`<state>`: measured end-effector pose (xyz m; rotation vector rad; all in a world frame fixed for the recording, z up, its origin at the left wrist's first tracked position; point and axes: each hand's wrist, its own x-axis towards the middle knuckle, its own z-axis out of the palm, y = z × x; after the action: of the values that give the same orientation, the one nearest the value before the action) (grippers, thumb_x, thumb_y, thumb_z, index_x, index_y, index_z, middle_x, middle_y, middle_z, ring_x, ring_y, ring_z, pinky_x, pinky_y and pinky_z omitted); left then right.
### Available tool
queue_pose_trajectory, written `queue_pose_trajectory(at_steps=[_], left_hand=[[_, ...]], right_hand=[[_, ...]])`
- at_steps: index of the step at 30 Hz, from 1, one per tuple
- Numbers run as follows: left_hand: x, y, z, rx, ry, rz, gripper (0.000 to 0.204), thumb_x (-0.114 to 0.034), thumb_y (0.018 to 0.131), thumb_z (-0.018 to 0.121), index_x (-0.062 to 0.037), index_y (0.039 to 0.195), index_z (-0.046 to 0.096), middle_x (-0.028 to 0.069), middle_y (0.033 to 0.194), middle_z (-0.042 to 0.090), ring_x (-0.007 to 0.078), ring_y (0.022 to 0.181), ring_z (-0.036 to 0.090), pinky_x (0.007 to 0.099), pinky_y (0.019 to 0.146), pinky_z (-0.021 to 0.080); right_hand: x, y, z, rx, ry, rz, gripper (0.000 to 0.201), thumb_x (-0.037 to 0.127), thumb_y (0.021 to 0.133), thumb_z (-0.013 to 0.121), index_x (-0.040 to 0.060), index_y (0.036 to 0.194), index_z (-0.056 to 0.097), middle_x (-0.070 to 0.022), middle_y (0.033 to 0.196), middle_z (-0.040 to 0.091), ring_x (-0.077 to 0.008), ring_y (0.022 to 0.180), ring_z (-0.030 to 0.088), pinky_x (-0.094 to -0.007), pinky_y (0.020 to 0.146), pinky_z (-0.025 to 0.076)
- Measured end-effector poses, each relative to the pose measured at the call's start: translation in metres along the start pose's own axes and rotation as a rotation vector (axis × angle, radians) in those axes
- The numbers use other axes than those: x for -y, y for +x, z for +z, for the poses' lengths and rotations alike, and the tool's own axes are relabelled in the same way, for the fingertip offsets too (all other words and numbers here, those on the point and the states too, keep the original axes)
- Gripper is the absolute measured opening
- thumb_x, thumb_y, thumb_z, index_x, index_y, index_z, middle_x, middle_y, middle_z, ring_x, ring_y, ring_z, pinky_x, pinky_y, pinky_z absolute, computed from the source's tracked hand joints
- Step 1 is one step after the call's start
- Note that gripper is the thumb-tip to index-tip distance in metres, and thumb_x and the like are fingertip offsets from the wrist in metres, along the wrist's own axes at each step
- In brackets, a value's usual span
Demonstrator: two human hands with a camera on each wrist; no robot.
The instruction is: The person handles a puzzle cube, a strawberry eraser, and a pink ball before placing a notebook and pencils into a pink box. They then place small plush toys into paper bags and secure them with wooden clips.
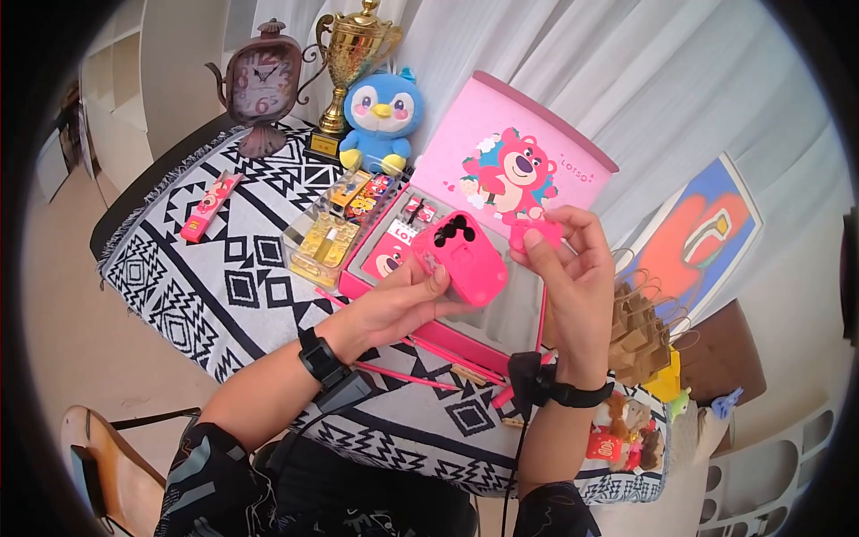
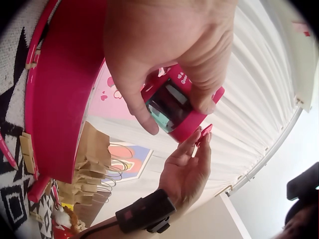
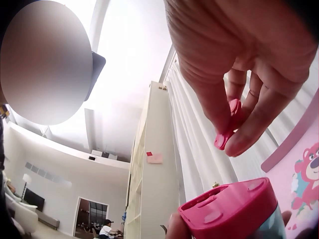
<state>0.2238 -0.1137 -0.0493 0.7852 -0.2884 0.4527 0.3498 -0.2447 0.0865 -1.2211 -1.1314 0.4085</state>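
Held between the thumb and fingers of my left hand (image 1: 386,306) is a chunky pink plastic case (image 1: 474,266) with a black rounded opening in the face toward me. In the left wrist view, the case's other side (image 2: 187,122) has a dark glossy window and a teal part. My right hand (image 1: 580,277) pinches a small flat pink piece (image 1: 534,235), apart from the case and to its right. Seen from the right wrist, this piece (image 3: 229,124) is thin and has rounded ends, above the case's recessed pink face (image 3: 227,206). Both hands are over an open pink gift box (image 1: 429,345).
The box's raised lid (image 1: 528,152) shows a pink bear. A boxed bear card set (image 1: 391,251) lies inside. Left of it are clear packs (image 1: 327,242) and a pink packet (image 1: 210,208). A penguin plush (image 1: 380,116), trophy and clock stand behind; paper bags (image 1: 640,336) stand right.
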Motion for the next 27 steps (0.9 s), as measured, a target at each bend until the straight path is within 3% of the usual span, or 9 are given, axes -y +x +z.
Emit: queue_pose_trajectory(at_steps=[2, 4, 8, 10, 14, 16, 20, 23, 27], left_hand=[[0.0, -0.002, -0.002, 0.02, -0.021, 0.006, 0.073, -0.037, 0.104, 0.065, -0.0136, 0.162, 0.028, 0.0077, 0.158, 0.046, 0.0252, 0.148, 0.044, 0.054, 0.121, 0.04], [0.001, -0.004, -0.004, 0.002, 0.001, 0.042, 0.075, -0.046, 0.104, 0.063, -0.0135, 0.161, 0.028, 0.0086, 0.158, 0.046, 0.0261, 0.148, 0.044, 0.0557, 0.121, 0.039], [-0.003, -0.001, 0.003, 0.013, -0.16, 0.078, 0.075, -0.055, 0.105, 0.056, -0.0126, 0.16, 0.029, 0.0096, 0.158, 0.047, 0.0272, 0.148, 0.044, 0.0573, 0.121, 0.038], [-0.009, 0.0, 0.011, -0.14, -0.123, 0.061, 0.076, -0.061, 0.105, 0.052, -0.0128, 0.159, 0.032, 0.0103, 0.157, 0.048, 0.0262, 0.148, 0.044, 0.0552, 0.122, 0.037], [-0.01, 0.001, 0.008, -0.148, -0.112, 0.121, 0.071, -0.058, 0.106, 0.053, -0.0139, 0.158, 0.035, 0.0103, 0.156, 0.049, 0.0247, 0.147, 0.045, 0.0518, 0.123, 0.036], [-0.01, 0.002, 0.007, -0.162, -0.186, 0.151, 0.068, -0.057, 0.106, 0.053, -0.014, 0.157, 0.038, 0.0103, 0.154, 0.052, 0.0233, 0.146, 0.047, 0.0486, 0.123, 0.036], [-0.01, 0.001, 0.007, -0.154, -0.108, 0.145, 0.067, -0.056, 0.105, 0.055, -0.0143, 0.156, 0.04, 0.0089, 0.157, 0.048, 0.0253, 0.147, 0.045, 0.052, 0.121, 0.037], [-0.008, 0.001, 0.008, -0.198, -0.114, 0.167, 0.072, -0.055, 0.103, 0.061, -0.0145, 0.158, 0.037, 0.0106, 0.156, 0.048, 0.0274, 0.147, 0.044, 0.0525, 0.121, 0.037], [-0.009, 0.0, 0.003, -0.118, -0.154, 0.155, 0.073, -0.045, 0.103, 0.065, -0.0189, 0.161, 0.028, 0.0062, 0.15, 0.048, 0.0234, 0.146, 0.044, 0.0509, 0.122, 0.034]], right_hand=[[-0.008, 0.0, -0.001, -0.012, 0.069, -0.002, 0.025, -0.002, 0.095, 0.073, -0.0011, 0.116, 0.061, -0.0057, 0.106, 0.065, -0.0127, 0.104, 0.067, -0.0301, 0.089, 0.06], [-0.018, 0.001, -0.008, 0.04, -0.035, -0.014, 0.02, -0.002, 0.095, 0.075, 0.0019, 0.109, 0.06, -0.0043, 0.103, 0.066, -0.0125, 0.104, 0.067, -0.0285, 0.092, 0.056], [-0.014, 0.002, 0.003, 0.006, -0.039, 0.014, 0.019, 0.0, 0.096, 0.073, 0.0015, 0.112, 0.062, -0.0049, 0.105, 0.068, -0.0124, 0.104, 0.066, -0.0277, 0.093, 0.054], [-0.011, 0.003, 0.008, 0.025, 0.003, 0.061, 0.02, 0.001, 0.098, 0.071, -0.0003, 0.116, 0.062, -0.0061, 0.108, 0.069, -0.0117, 0.104, 0.066, -0.0263, 0.089, 0.054], [-0.022, 0.001, 0.009, 0.09, 0.06, 0.114, 0.026, 0.005, 0.099, 0.071, -0.0002, 0.122, 0.061, -0.0096, 0.114, 0.07, -0.0128, 0.1, 0.069, -0.0277, 0.092, 0.055], [-0.021, 0.001, 0.011, 0.12, 0.116, 0.152, 0.021, 0.003, 0.099, 0.071, -0.0023, 0.118, 0.063, -0.0086, 0.109, 0.072, -0.011, 0.099, 0.069, -0.0263, 0.085, 0.057], [-0.028, -0.001, 0.018, 0.113, 0.117, 0.168, 0.021, 0.003, 0.098, 0.073, -0.0028, 0.116, 0.063, -0.0091, 0.106, 0.074, -0.0107, 0.093, 0.071, -0.0258, 0.082, 0.058], [-0.031, -0.002, 0.023, 0.097, 0.124, 0.216, 0.024, 0.002, 0.096, 0.075, -0.0036, 0.117, 0.064, -0.0083, 0.102, 0.074, -0.011, 0.09, 0.072, -0.0249, 0.078, 0.06], [-0.028, -0.003, 0.029, 0.101, 0.115, 0.26, 0.025, 0.002, 0.094, 0.078, -0.0047, 0.116, 0.068, -0.0103, 0.104, 0.075, -0.0119, 0.087, 0.073, -0.0257, 0.076, 0.061]])
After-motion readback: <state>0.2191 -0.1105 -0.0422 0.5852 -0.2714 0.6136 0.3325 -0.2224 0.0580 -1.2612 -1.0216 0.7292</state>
